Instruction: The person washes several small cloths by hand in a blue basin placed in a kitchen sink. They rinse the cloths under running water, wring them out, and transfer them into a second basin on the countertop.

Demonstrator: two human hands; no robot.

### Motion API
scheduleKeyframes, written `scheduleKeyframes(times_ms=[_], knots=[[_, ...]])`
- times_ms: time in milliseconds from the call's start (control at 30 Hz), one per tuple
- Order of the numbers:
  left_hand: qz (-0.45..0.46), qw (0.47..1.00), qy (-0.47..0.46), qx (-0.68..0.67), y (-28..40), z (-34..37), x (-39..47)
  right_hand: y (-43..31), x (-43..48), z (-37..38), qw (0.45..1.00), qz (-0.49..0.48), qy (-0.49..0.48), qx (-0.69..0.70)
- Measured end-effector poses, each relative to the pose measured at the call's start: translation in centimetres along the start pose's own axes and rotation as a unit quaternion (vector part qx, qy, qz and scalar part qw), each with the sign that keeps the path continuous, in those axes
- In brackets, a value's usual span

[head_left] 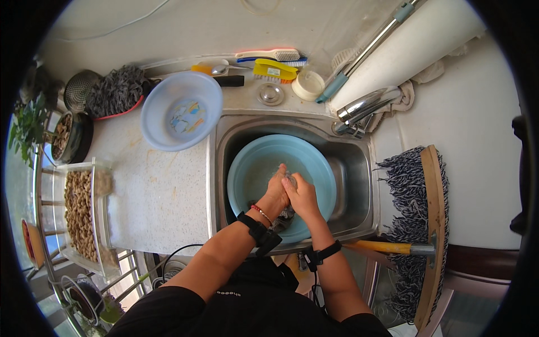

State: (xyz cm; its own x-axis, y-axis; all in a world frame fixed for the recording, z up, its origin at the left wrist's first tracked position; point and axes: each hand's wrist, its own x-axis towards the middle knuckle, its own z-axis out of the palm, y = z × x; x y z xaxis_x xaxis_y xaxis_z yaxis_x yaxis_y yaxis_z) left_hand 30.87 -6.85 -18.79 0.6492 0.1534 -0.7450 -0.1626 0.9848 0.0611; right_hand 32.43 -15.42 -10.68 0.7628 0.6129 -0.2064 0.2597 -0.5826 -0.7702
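Note:
A light-blue plastic basin [322, 177] with water in it sits in the stainless steel sink [358, 198]. Above the water, my left hand [277, 190] and my right hand [303, 196] press together around a wet grey cloth [289, 177]; only a small part of it shows between the fingers. More dark grey fabric [284, 221] lies in the basin below my left wrist. Whether it is one piece with what I hold cannot be told, because my hands and forearm cover the middle.
A chrome faucet [364, 105] rises at the sink's back right corner. A pale blue bowl [147, 111] stands left on the counter [164, 202]. Brushes [276, 69] and a sink strainer [270, 94] lie behind. A string mop [433, 202] is at right, a bin of peanuts [80, 215] at left.

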Motion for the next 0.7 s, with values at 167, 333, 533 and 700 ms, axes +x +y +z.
scheduleKeyframes(times_ms=[167, 333, 533, 700], knots=[[-0.005, 0.995, 0.016, 0.094, 0.1, 0.8, -0.2, 1.7, 2.8, 1.2, 0.993, 0.019, 0.109, -0.035], [0.080, 0.962, 0.005, 0.263, 0.9, 1.4, -1.9, 4.4, 5.0, -0.3, 0.953, 0.212, 0.107, 0.187], [0.101, 0.961, 0.010, 0.258, 3.6, 0.7, -1.7, 5.3, 4.9, -3.1, 0.842, 0.315, 0.055, 0.434], [0.061, 0.918, 0.051, 0.389, 5.6, -0.4, -2.3, 6.5, 5.5, -4.1, 0.828, 0.316, 0.117, 0.447]])
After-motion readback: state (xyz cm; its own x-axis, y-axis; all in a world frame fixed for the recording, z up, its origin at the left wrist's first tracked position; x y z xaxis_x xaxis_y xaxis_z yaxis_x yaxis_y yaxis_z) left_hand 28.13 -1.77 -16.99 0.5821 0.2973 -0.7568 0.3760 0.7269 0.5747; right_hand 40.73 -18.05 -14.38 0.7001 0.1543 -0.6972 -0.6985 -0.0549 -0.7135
